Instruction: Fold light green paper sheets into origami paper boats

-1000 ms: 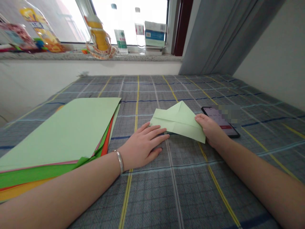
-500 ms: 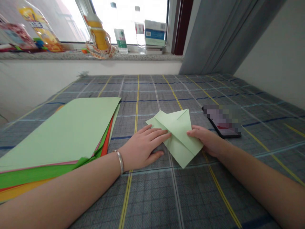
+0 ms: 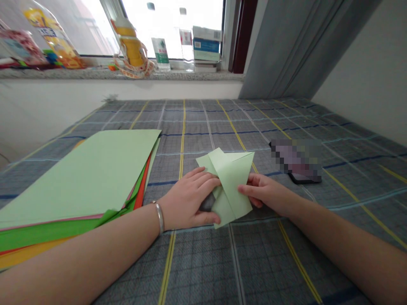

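Observation:
A folded sheet of pale green paper (image 3: 237, 182) lies between my two hands, its right part tilted up off the cloth. My right hand (image 3: 262, 190) pinches its right edge, thumb on top and fingers behind. At the left side, my left hand (image 3: 190, 197), with a silver bangle at the wrist, grips the paper. Its fingertips go in at the left folds, and the thumb meets the bottom corner. The tips of the left fingers are partly hidden by a flap.
A stack of coloured paper sheets (image 3: 95, 169), pale green on top, lies at left. A phone (image 3: 295, 165) with a blurred screen is at right. Bottles (image 3: 187, 46), a box (image 3: 206, 44) and packets stand on the windowsill (image 3: 95, 74). A plaid cloth (image 3: 203, 262) covers the surface.
The paper has turned and tilted, its right edge drawn left and its bottom corner swung left. My right hand moved left with it. My left thumb came down to the bottom corner.

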### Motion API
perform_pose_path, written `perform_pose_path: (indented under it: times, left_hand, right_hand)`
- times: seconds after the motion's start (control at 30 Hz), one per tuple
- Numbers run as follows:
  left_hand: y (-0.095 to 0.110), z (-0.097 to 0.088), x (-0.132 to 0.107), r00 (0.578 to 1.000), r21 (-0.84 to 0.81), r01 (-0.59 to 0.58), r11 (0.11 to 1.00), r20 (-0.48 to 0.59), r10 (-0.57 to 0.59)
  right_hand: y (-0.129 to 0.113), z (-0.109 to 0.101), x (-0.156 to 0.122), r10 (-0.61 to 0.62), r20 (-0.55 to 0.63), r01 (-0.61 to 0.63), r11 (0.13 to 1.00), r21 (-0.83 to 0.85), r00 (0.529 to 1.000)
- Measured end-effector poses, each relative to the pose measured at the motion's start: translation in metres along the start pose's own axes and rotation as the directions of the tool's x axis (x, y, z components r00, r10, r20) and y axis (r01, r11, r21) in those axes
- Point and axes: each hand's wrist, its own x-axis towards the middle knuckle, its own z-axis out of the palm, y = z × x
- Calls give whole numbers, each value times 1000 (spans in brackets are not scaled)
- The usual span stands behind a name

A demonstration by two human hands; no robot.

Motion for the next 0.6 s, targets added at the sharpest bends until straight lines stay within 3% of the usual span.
perform_pose_path:
  times: [0.17, 0.37, 0.6]
  left_hand:
    - [3, 0, -2, 991, 41, 12, 999, -132, -6]
    - [4, 0, 2, 999, 96, -39, 995, 26, 37]
    - [5, 0, 3, 996, 144, -41, 989, 84, 29]
  right_hand:
    - [0, 0, 3, 31, -11, -31, 999, 21, 999]
    - [3, -1, 5, 39, 49, -40, 999, 32, 998]
    - [5, -3, 6, 30, 42, -30, 1000, -1, 999]
